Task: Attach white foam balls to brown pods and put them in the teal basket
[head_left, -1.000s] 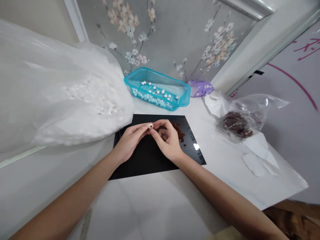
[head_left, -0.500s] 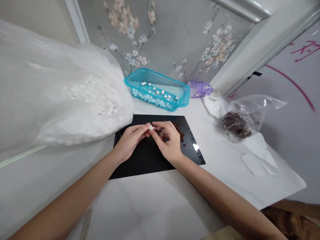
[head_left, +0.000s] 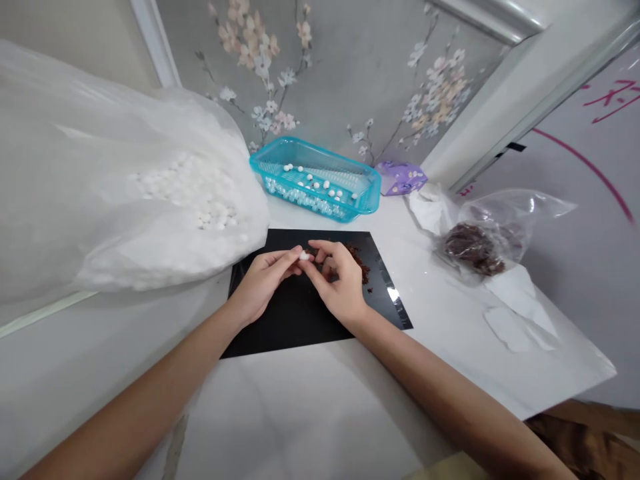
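Over a black sheet (head_left: pixel 285 327), my two hands meet around one small white ball (head_left: pixel 304 256). My left hand (head_left: pixel 265 280) pinches it between thumb and fingertips. From the other side my right hand (head_left: pixel 340 277) has its thumb against the ball; its index finger arches just above and the other fingers are curled. Dark brown shreds (head_left: pixel 364 270) lie on the sheet behind and beside my right hand, partly hidden by it. Whether the right fingers also hold a shred, I cannot tell.
Behind the sheet stands a blue plastic basket (head_left: pixel 370 200) with several white balls. A large translucent bag (head_left: pixel 165 247) of white balls bulges on the left. On the right lie a clear bag of brown material (head_left: pixel 473 250), white paper (head_left: pixel 520 300) and a purple packet (head_left: pixel 401 179).
My right index finger has lifted slightly off the ball, and more of the white ball shows. Both hands otherwise stay in nearly the same place.
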Demonstrator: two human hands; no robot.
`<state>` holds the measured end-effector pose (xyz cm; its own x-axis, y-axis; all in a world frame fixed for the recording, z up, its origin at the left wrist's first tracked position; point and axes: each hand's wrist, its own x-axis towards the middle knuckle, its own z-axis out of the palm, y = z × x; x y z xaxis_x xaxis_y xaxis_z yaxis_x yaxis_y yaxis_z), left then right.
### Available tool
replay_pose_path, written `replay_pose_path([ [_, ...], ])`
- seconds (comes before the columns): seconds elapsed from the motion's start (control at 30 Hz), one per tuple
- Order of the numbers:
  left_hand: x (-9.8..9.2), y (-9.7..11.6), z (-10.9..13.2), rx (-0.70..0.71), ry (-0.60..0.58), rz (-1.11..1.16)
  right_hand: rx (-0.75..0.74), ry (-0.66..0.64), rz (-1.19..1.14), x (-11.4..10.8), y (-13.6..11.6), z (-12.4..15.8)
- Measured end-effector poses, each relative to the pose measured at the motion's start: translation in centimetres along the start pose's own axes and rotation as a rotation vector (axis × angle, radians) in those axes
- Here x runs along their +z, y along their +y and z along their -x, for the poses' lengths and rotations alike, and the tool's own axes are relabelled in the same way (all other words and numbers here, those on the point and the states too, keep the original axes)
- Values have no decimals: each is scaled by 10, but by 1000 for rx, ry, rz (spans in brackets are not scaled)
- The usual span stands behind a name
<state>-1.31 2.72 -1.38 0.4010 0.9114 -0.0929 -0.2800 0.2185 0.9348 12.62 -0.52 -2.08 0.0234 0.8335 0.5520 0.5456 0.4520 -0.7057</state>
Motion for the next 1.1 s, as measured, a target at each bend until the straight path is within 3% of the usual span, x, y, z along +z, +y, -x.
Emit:
replay_pose_path([
  [0.1,1,0,0,-4,51,66,-101,-33,88,-3,3,-8],
  [0.17,2,1,0,-20,110,107,-119,32,149,-8,8,-24],
  [0.33,2,4,1,-44,142,101,25,236,344,-30,34,-96],
  [0.4,1,3,1,-36,131,93,173,195,445,-37,43,-122],
  [0.5,-2,0,0,-25,132,73,317,14,584,-35,46,-144],
  [0.7,-5,-5,-2,-16,116,30,137,-46,589,10,-4,-139],
  [0.77,-5,-5,-2,-11,109,45,-91,-131,515,32,-26,-135],
  [0.83,-3,-5,-1,9,89,73,-258,-299,483,54,-43,-132],
  [0.97,-1,-2,2,34,87,106,-216,-521,594,90,-58,-128],
  [1.1,-1,-1,3,11,101,82,-179,-530,657,102,-59,-124],
])
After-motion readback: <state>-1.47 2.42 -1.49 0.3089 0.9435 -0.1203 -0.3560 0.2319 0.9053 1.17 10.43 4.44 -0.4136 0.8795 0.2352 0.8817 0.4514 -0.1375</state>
